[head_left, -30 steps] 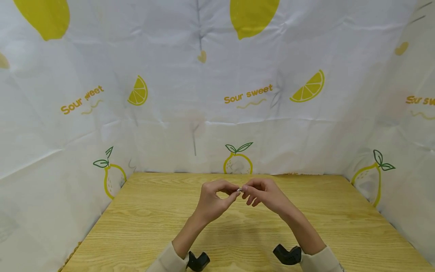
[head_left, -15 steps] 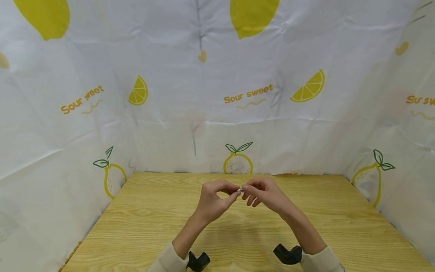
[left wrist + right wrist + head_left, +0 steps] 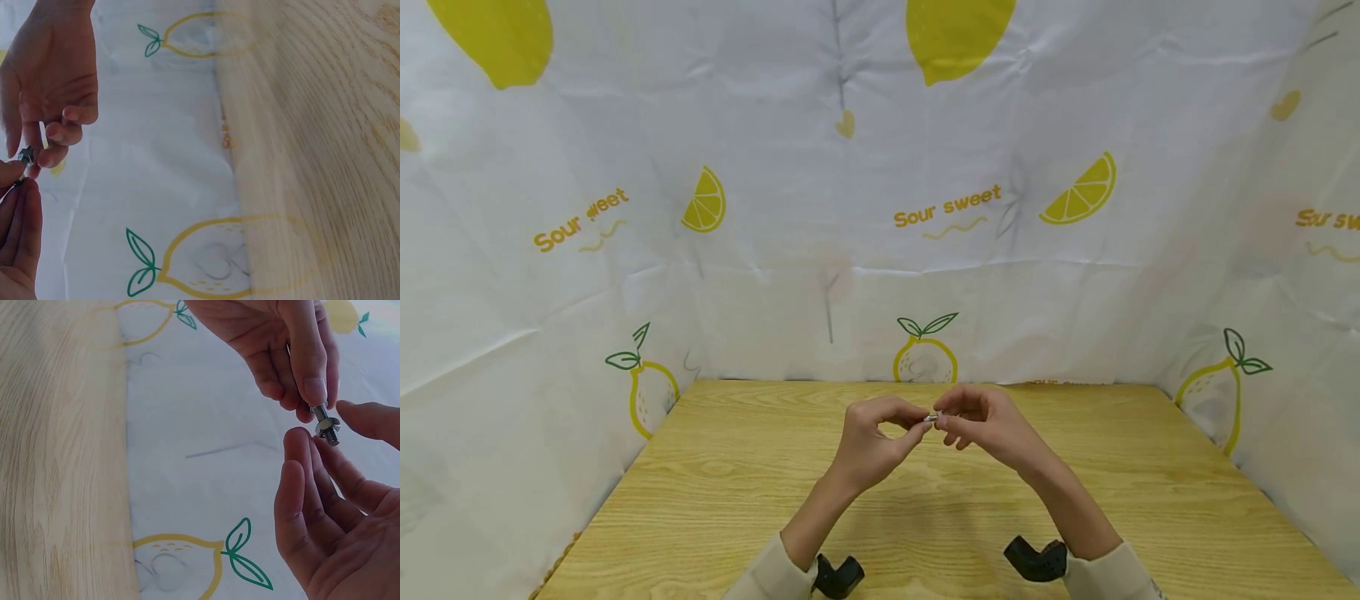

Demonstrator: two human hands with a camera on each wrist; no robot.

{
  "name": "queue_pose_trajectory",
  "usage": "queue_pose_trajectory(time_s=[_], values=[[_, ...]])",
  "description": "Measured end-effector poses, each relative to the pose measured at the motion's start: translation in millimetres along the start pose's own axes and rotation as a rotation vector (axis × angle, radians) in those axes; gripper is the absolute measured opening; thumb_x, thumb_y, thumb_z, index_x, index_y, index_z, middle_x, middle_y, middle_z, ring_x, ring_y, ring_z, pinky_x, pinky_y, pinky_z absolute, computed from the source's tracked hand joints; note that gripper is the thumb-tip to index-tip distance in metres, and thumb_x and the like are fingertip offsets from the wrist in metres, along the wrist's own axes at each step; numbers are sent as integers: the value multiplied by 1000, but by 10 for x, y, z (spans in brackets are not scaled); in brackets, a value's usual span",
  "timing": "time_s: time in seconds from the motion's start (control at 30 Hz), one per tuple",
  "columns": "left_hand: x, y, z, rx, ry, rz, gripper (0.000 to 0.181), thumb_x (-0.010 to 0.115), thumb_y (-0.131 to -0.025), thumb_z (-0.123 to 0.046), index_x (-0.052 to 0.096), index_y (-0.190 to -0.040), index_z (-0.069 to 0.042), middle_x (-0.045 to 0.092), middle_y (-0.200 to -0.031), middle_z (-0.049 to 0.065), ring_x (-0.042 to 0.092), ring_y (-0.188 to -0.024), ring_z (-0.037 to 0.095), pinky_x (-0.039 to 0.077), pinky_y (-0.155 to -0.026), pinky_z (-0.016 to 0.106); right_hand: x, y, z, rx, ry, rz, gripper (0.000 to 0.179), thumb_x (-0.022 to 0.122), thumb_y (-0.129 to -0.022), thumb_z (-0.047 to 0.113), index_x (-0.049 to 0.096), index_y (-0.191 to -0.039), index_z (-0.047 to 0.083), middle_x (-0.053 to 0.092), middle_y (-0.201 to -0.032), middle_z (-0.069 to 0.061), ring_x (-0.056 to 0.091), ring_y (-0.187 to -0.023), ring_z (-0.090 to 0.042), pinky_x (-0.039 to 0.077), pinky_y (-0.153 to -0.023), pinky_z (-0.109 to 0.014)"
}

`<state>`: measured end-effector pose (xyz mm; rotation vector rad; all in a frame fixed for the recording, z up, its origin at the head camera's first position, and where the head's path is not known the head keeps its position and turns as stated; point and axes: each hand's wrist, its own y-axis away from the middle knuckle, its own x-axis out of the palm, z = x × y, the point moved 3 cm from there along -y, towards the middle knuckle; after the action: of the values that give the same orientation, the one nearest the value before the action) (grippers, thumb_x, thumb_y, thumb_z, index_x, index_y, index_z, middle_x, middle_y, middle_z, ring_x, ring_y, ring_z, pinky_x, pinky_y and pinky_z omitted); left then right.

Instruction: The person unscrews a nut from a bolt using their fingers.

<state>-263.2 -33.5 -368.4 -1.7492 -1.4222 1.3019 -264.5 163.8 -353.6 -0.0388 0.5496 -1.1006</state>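
Note:
A silver metal bolt [image 3: 331, 437] with a hex nut [image 3: 327, 425] on its thread is held up above the table between the two hands. My left hand [image 3: 874, 442] pinches the bolt at its head end, between thumb and fingers, which largely cover that end. Beside the bolt's free end is my right hand [image 3: 996, 429]. In the right wrist view its thumb and index finger stand apart on either side of the nut, with a small gap at the thumb. Its other fingers are loosely bent. From the left wrist view, the nut [image 3: 26, 155] sits just past the left fingertips.
Below the hands spreads a light wood-grain table [image 3: 737, 500]. A white curtain [image 3: 775, 250] printed with lemons and lettering surrounds its back and sides. Each wrist wears a black camera mount, one near the left sleeve [image 3: 775, 571] and one near the right sleeve [image 3: 1105, 571].
My right hand's index finger has lifted and the thumb and finger have spread apart at the nut. The left hand keeps its pinch on the bolt, practically still.

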Motion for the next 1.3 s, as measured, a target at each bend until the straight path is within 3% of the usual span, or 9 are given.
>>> queue_pose_trajectory(time_s=[0.17,0.37,0.6,0.83,0.97,1.2,1.3], values=[[0,-13,-14,13,-4,-5,8,78,-89,0,80,-95,-4,79,-85,8,76,-73,12,62,-71,18,0,-14,-8,49,23,40,31,58,-107,23,71,-112,-5,73,-97,-24,74,-76,-18,65,-69,-36],[-1,-10,-14,21,-1,-6,9,79,-88,1,80,-96,-4,80,-86,9,77,-74,14,63,-72,18,-5,-10,3,22,-7,40,26,61,-104,16,70,-112,-7,72,-97,-26,73,-76,-17,65,-68,-35],[-2,-12,-12,9,14,-8,9,79,-88,0,80,-96,-4,80,-87,9,77,-74,14,63,-72,19,-19,3,31,5,-26,8,27,67,-100,11,66,-117,-10,73,-95,-5,73,-78,-16,64,-68,-34],[0,-8,-6,8,3,-12,7,79,-88,1,80,-94,-4,79,-85,8,76,-73,13,63,-71,19,-2,-13,16,64,21,53,34,56,-108,24,71,-113,-6,74,-98,-24,74,-77,-19,65,-69,-35],[4,0,-3,-2,0,-8,8,79,-89,0,80,-94,-5,79,-85,8,76,-74,12,62,-72,18,-1,-10,10,51,7,55,31,58,-107,21,70,-113,-8,73,-97,-24,74,-76,-19,65,-70,-35],[6,3,-1,-12,13,-5,9,79,-88,0,80,-95,-5,80,-86,7,77,-75,12,63,-72,18,-5,8,38,-11,-6,18,22,67,-99,9,68,-114,-7,73,-93,-11,72,-75,-15,64,-67,-34],[4,0,-2,-18,16,-7,9,79,-88,1,80,-95,-5,80,-86,8,77,-75,12,63,-72,18,-13,11,42,4,-7,6,27,69,-97,9,67,-118,-8,72,-96,-18,72,-77,-15,64,-67,-33]])
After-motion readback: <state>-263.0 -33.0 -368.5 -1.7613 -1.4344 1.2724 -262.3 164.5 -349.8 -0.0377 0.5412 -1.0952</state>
